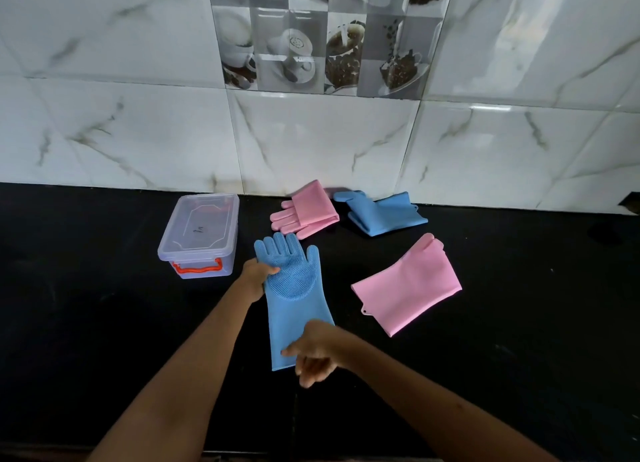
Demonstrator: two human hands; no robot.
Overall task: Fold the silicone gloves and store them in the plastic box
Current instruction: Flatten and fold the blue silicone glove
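Blue glove flat mid-surface, bristles up. Right hand loosely curled, resting on its cuff; left hand pinches its side. Lidded plastic box just left. Three other gloves lie toward the back edge.

Bare black counter left of and below both hands. Lidded plastic box blocks just beyond left hand; folded pink glove right of right hand.
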